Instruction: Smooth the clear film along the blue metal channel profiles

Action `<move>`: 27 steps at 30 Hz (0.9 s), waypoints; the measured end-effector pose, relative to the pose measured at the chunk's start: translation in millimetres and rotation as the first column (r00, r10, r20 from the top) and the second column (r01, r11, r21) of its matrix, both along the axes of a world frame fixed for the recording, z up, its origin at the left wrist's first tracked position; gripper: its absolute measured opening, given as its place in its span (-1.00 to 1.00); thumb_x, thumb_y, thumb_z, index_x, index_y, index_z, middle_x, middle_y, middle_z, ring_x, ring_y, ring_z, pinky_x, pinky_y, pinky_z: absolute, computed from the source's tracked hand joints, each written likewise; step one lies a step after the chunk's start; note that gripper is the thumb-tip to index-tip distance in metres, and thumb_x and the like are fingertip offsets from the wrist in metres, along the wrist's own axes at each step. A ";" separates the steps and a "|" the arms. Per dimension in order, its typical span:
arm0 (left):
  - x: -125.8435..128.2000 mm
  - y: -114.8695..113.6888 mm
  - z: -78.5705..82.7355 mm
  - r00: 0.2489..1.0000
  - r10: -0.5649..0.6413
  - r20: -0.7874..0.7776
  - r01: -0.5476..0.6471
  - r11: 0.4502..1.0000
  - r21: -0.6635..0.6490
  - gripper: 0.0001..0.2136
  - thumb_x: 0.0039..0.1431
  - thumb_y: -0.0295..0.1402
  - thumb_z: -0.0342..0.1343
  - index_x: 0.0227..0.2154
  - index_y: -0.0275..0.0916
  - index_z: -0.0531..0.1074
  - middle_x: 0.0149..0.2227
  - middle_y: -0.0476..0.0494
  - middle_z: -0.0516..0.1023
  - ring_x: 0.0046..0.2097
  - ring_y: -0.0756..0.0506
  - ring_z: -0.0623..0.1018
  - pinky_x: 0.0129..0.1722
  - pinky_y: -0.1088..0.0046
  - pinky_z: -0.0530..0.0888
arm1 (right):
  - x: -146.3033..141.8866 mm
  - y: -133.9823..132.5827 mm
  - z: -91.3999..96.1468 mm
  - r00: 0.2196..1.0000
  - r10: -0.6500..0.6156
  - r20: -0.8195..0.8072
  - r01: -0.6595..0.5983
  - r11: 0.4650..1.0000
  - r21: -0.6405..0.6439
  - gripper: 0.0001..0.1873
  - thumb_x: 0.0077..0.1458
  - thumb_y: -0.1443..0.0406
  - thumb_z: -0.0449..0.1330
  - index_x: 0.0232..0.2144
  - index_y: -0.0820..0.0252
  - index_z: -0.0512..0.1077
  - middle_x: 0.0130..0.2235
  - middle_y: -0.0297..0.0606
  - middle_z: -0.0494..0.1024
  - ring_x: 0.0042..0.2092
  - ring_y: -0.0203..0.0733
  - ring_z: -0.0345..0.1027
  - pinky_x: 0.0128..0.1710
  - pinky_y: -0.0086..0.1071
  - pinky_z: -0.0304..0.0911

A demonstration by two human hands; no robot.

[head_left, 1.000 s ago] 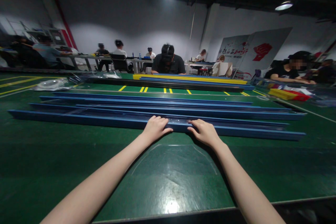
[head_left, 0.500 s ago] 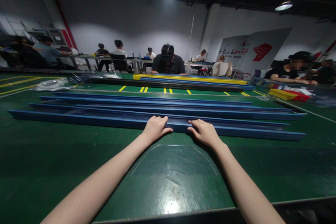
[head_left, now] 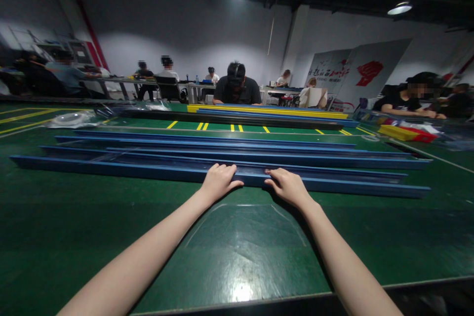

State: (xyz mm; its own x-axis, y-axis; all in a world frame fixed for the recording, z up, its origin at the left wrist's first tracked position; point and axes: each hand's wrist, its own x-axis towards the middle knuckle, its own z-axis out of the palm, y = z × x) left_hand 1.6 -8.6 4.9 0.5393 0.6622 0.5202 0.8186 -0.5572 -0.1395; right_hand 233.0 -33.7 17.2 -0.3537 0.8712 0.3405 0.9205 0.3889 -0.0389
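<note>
Several long blue U-shaped channels lie side by side across the green table (head_left: 148, 237). The nearest blue channel (head_left: 148, 172) has both of my hands on its front wall, a short gap apart. My left hand (head_left: 219, 181) is closed over that wall, fingers inside the channel and thumb along the outer face. My right hand (head_left: 288, 185) grips the same wall a little further right, its fingers curled over the edge and its thumb in front. Behind lies another blue channel (head_left: 333, 160), touched by neither hand.
Further back lie a yellow strip (head_left: 266, 111) and a black bar (head_left: 229, 119). At left is a clear plastic bag (head_left: 72, 119); at right, a yellow and red tray (head_left: 407, 133). A person (head_left: 237, 84) sits opposite, head bowed. Other people sit around the room.
</note>
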 end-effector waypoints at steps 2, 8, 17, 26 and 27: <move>-0.3 0.0 -1.1 1.000 -0.007 -0.006 0.007 1.000 0.022 -0.62 0.04 0.00 -0.04 -0.38 -0.27 0.30 -0.41 -0.11 0.49 -0.33 -0.10 0.45 -0.35 0.41 0.21 | 0.0 0.1 0.0 1.000 -0.006 0.002 0.006 1.000 -0.005 -0.66 0.11 0.16 -0.05 -0.14 0.14 0.36 -0.14 -0.20 0.47 -0.14 -0.21 0.33 -0.26 -0.44 0.17; -0.3 0.1 -2.6 1.000 -0.012 -0.013 0.013 0.999 0.051 -0.63 0.05 -0.01 -0.05 -0.38 -0.28 0.30 -0.40 -0.11 0.48 -0.33 -0.10 0.44 -0.36 0.40 0.20 | -0.8 -0.3 0.3 1.000 -0.011 0.019 0.011 1.000 -0.006 -0.66 0.12 0.16 -0.06 -0.13 0.14 0.35 -0.15 -0.20 0.46 -0.13 -0.22 0.32 -0.26 -0.45 0.14; -0.1 -0.2 -2.3 1.000 -0.016 0.003 0.016 1.000 0.013 -0.62 0.06 0.00 -0.08 -0.37 -0.27 0.31 -0.39 -0.14 0.48 -0.32 -0.12 0.43 -0.36 0.39 0.19 | -7.0 -1.8 0.7 0.992 0.023 0.122 -0.029 0.998 0.050 -0.64 0.17 0.17 -0.15 -0.18 0.21 0.33 -0.20 -0.17 0.46 -0.18 -0.21 0.29 -0.26 -0.41 0.08; 1.0 -0.9 -2.3 1.000 -0.010 -0.008 0.010 1.000 0.017 -0.63 0.06 -0.02 -0.06 -0.35 -0.27 0.31 -0.38 -0.13 0.47 -0.31 -0.11 0.42 -0.35 0.39 0.18 | -25.7 1.4 -1.7 0.987 0.084 0.138 -0.106 0.981 0.164 -0.73 0.17 0.24 -0.12 -0.39 0.22 0.32 -0.38 -0.24 0.43 -0.32 -0.26 0.23 -0.35 -0.44 0.00; 1.0 -0.9 -2.4 1.000 -0.011 -0.008 0.012 1.000 0.020 -0.63 0.06 -0.02 -0.06 -0.35 -0.27 0.31 -0.38 -0.13 0.47 -0.31 -0.11 0.42 -0.35 0.39 0.18 | -26.2 1.7 -2.0 0.987 0.084 0.138 -0.108 0.978 0.180 -0.75 0.17 0.26 -0.11 -0.40 0.22 0.31 -0.39 -0.24 0.42 -0.32 -0.26 0.23 -0.35 -0.44 -0.01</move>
State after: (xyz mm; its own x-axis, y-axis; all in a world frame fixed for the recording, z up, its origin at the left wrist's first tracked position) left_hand 2.5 -9.5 2.5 0.5509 0.6452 0.5294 0.8110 -0.5635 -0.1573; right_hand 206.8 -32.0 15.2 -0.4838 0.7565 0.4400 0.8711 0.4647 0.1589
